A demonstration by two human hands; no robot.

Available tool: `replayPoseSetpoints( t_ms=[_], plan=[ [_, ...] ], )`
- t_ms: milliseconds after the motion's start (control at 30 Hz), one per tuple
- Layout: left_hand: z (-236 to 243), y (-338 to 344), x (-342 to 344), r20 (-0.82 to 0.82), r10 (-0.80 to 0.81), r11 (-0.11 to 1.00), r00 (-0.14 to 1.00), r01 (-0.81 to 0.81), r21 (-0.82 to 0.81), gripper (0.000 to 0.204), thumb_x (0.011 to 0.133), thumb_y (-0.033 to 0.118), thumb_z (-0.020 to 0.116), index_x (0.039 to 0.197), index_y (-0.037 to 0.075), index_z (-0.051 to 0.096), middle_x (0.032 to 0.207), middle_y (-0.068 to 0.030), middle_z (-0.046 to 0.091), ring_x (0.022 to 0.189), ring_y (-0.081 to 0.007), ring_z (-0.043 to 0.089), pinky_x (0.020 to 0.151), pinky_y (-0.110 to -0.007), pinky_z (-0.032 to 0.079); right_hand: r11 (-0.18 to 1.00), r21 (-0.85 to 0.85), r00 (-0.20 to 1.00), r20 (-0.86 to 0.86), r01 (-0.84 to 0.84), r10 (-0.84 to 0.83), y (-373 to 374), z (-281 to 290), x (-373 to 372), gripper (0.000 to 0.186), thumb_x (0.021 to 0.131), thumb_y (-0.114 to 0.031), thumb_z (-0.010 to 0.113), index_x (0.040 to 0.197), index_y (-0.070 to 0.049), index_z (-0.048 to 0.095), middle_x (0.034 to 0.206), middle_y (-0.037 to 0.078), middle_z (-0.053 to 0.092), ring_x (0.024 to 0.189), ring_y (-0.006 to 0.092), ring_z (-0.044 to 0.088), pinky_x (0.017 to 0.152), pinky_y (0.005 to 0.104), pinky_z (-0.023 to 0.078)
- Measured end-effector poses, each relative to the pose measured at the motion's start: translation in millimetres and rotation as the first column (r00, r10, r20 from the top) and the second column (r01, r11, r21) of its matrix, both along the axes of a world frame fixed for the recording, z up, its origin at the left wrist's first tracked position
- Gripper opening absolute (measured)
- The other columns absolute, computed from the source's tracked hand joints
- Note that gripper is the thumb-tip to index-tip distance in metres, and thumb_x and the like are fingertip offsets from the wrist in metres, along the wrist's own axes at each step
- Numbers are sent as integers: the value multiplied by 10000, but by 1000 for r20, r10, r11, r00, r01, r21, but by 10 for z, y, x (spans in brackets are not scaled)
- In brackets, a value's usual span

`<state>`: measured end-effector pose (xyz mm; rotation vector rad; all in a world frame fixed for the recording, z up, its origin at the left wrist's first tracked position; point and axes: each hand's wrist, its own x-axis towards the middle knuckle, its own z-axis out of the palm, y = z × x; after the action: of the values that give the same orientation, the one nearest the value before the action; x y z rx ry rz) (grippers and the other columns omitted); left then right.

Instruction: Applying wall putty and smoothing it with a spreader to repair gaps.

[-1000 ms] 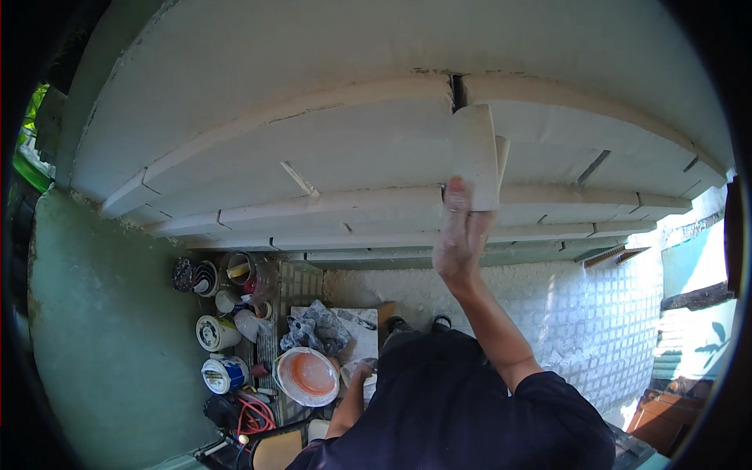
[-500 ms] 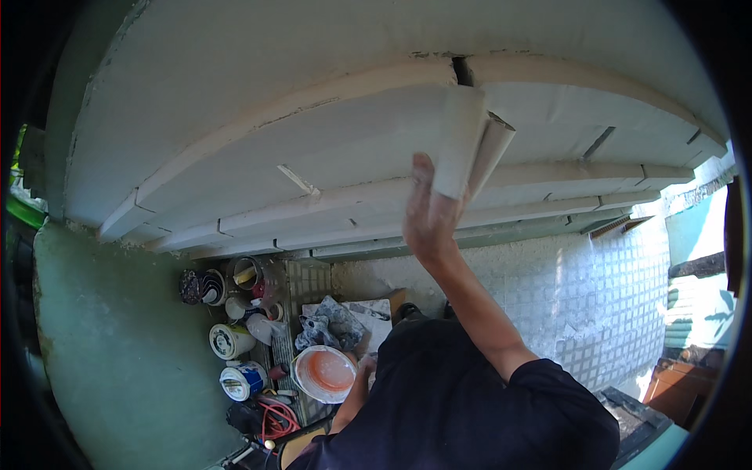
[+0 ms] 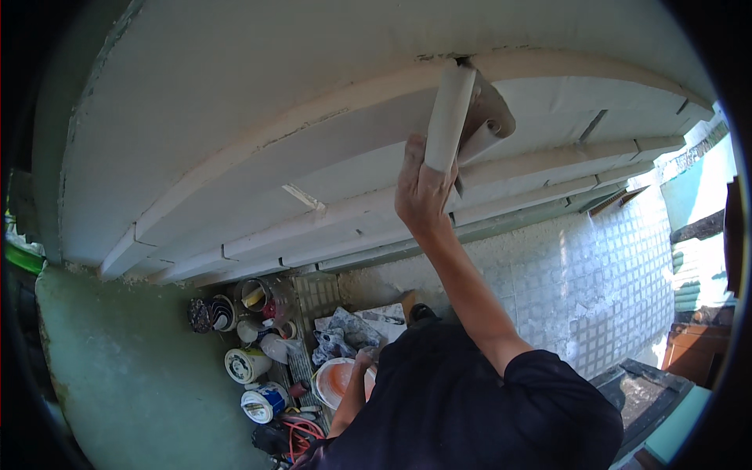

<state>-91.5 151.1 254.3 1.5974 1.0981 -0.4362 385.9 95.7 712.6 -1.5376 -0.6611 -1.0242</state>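
Observation:
My right hand (image 3: 423, 184), raised over the pale stepped moulding (image 3: 313, 125), grips a curled pale sheet (image 3: 450, 117) with a darker brownish face, perhaps sandpaper. Its top edge lies at a dark notch in the upper band of the moulding; I cannot tell whether it touches. Low down, my left hand (image 3: 363, 359) is closed beside a white bucket (image 3: 321, 388) with an orange inside; whatever it holds is hidden by my body.
On the left, tubs (image 3: 243, 366), tools and a red hose (image 3: 301, 439) stand by a green wall (image 3: 125, 360). Crumpled plastic (image 3: 348, 329) lies near my feet. A tiled floor (image 3: 580, 282) extends right, with a dark frame (image 3: 650, 392) at lower right.
My right hand has moved up and left with the sheet, which now curls more and shows its brown face. The view has tilted, and the floor items appear lower and farther right.

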Motion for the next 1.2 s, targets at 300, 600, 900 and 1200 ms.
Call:
replayPoseSetpoints(
  t_ms=[300,600,900,1200],
  plan=[
    [-573,352,-244,95,-107,989,990,116,-88,231,861,247,550,926,74,689,894,-106,685,817,-210,649,703,-348,504,991,87,981,-156,-103,116,-34,-97,-227,187,961,-69,476,803,30,486,586,112,398,509,234,368,484,378,310],
    [-530,327,-85,-19,-437,875,899,430,220,275,900,296,499,889,70,656,936,-174,666,841,-366,630,714,-414,499,956,59,879,-381,-286,286,-477,-64,-286,127,944,-68,501,895,46,529,645,113,480,550,212,460,519,342,379],
    [-465,189,113,-131,-356,903,925,377,208,309,891,338,492,1022,129,678,1060,-172,654,1002,-357,619,826,-413,505,812,295,785,-239,-503,572,-555,-219,38,128,899,-85,543,899,41,567,618,50,486,526,139,440,490,297,382],
    [-527,-47,16,-145,-113,968,983,142,206,296,882,301,514,984,78,680,1000,-194,669,941,-370,635,799,-440,500,800,310,752,-287,-513,594,-551,19,95,105,897,-76,524,893,23,559,575,36,438,546,102,411,487,288,362]
  ],
)
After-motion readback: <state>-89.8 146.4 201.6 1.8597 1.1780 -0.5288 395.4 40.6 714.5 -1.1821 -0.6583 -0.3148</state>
